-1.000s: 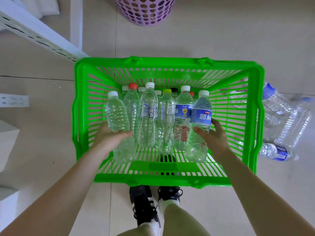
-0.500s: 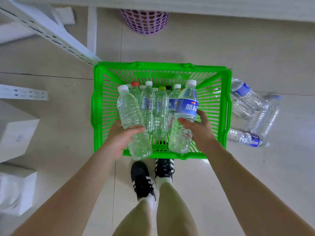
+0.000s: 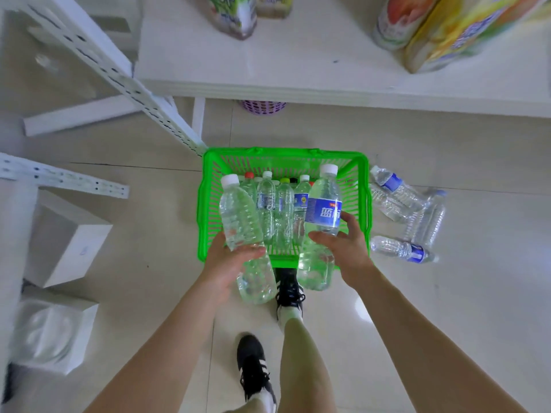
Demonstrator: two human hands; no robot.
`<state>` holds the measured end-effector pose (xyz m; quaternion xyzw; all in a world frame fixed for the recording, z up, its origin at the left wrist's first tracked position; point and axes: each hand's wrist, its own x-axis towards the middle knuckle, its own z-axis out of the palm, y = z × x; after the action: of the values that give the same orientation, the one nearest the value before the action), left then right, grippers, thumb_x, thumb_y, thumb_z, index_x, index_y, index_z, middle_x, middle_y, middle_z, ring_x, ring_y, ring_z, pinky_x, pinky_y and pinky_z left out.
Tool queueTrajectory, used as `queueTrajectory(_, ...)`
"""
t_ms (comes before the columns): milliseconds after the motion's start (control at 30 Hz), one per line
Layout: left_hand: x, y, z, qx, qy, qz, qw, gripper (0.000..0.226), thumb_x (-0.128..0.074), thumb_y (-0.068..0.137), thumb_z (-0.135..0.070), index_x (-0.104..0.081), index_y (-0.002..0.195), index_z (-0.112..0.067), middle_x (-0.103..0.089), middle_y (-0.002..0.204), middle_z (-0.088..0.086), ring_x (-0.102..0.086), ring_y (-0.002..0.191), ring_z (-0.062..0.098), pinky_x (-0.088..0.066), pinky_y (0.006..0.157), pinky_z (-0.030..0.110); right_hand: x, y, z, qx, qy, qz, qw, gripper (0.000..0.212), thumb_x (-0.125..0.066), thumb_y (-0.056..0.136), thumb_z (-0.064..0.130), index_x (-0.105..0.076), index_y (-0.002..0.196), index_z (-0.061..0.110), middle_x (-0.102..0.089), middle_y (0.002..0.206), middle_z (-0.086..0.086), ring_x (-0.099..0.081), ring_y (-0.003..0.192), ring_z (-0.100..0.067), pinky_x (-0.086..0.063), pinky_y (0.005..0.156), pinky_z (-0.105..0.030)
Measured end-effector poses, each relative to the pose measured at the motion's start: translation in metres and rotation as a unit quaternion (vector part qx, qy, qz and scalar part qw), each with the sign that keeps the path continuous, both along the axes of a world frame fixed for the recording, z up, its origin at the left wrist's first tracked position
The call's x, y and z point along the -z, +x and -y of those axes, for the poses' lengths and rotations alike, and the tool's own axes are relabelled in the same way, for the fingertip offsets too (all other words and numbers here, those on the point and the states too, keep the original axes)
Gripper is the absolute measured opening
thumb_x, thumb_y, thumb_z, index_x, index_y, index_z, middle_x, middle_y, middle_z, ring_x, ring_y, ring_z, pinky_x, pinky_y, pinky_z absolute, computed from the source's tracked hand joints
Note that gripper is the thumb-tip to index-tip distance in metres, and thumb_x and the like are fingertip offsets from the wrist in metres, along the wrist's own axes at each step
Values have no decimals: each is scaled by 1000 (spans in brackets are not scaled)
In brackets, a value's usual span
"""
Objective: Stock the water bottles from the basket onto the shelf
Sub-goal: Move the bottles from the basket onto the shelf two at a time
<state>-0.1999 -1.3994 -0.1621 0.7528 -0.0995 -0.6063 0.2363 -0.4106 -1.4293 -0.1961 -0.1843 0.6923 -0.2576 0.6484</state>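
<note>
Left hand (image 3: 229, 263): fingers and thumb wrapped round the middle of a clear unlabelled plastic water bottle with a white cap (image 3: 241, 225), cap end tilted away and slightly left. Right hand (image 3: 343, 248): same kind of grip on a clear plastic water bottle with a blue label and white cap (image 3: 323, 210), thumb across the front just below the label, fingers behind. Both bottles overlap the near edge of the green slatted plastic basket (image 3: 286, 152), and their bases show past its near rim. The basket sits on the pale tiled floor (image 3: 447, 293), just in front of the white shelf board (image 3: 298, 70). Inside the basket, a row of clear bottles stands upright (image 3: 277, 210) with white, red, yellow-green and dark caps; exact count unclear. Three or four clear bottles with blue labels lie on the floor just right of the basket (image 3: 399, 198), outside it. The shelf holds a few colourful drink packs at the right (image 3: 465, 28) and a labelled bottle at the top (image 3: 235, 13), blurred. The rim of a purple perforated bin (image 3: 262, 106) shows under the shelf edge. A white perforated upright (image 3: 119, 76) runs diagonally at the left, with white boxes (image 3: 68, 236) on the floor below it. Black shoes with white stripes (image 3: 253, 362) stand near the basket's near side.
</note>
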Motion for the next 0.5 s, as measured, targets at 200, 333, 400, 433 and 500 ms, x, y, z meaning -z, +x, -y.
queueTrajectory(200,-71,10,-49,14,-49,-2,999,66,-89,47,-10,-59,105,-23,-71,100,6,-70,88,20,-55,69,28,-67,17,-48,9,-63,14,998,67,-79,72,-3,-45,123,23,-70,79,-3,-65,73,-21,-50,70,-37)
queueTrajectory(333,-119,18,-78,20,-94,-14,995,45,-79,68,8,-58,89,-26,-69,79,-5,-69,69,10,-50,49,17,-116,27,-79,12,-94,20,995,63,-82,70,-1,-49,112,32,-72,77,2,-64,76,-25,-48,75,-43)
queueTrajectory(400,-142,20,-91,23,-110,-14,994,45,-80,67,5,-59,90,-27,-70,82,-7,-69,72,5,-49,58,20,-141,30,-91,5,-113,20,993,62,-82,70,0,-49,108,35,-71,80,-1,-64,77,-25,-48,74,-43)
queueTrajectory(433,-154,20,-96,22,-117,-16,993,46,-81,67,4,-59,93,-27,-72,85,-5,-70,75,5,-50,63,23,-154,31,-96,-1,-120,21,993,62,-82,70,0,-49,107,37,-71,83,-3,-64,78,-26,-48,74,-43)
queueTrajectory(500,-175,18,-105,21,-128,-20,991,50,-81,66,4,-60,100,-25,-73,92,1,-70,83,13,-51,67,26,-179,31,-105,-8,-134,21,991,63,-83,69,1,-49,108,38,-71,91,-7,-65,81,-26,-48,76,-43)
